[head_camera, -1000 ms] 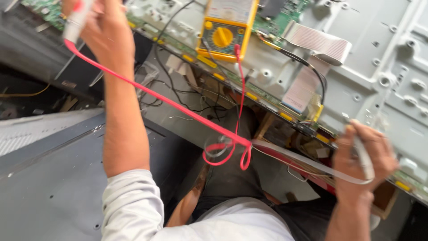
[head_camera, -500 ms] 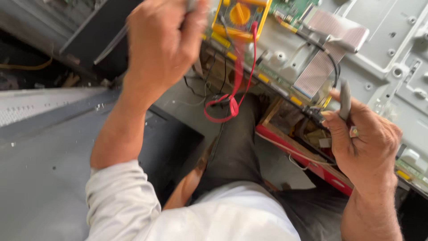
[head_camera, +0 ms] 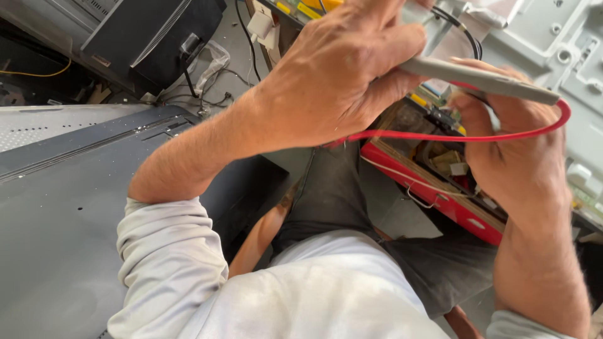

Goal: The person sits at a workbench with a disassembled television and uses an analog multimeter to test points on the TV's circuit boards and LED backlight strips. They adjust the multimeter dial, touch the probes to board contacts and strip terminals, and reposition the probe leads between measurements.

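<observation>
Both hands meet high in the view. The left hand [head_camera: 342,72] is clenched around one end of a grey probe [head_camera: 477,78], and the right hand [head_camera: 512,147] closes its grip on the same probe from below, fingers curled about the far part of the shaft; the probe lies nearly level between the two. A red lead [head_camera: 465,136] loops from the probe's outer end, passes under both grips and runs back toward the left palm. Directly beneath the grips sits a red-edged tray [head_camera: 433,188] holding small parts, with a thin pale wire crossing its rim; it crowds the room below the right hand. Beyond the grips, a pale metal chassis panel [head_camera: 565,37] with screw bosses fills the far corner, and a black cable [head_camera: 461,31] arcs just behind the left knuckles. To the outer side of the left forearm lies a broad grey surface [head_camera: 56,207], flat and unobstructed, its raised edge running diagonally. Farther off on that side stands a dark casing [head_camera: 151,37] with loose wires at its foot. The person's lap lies below.
</observation>
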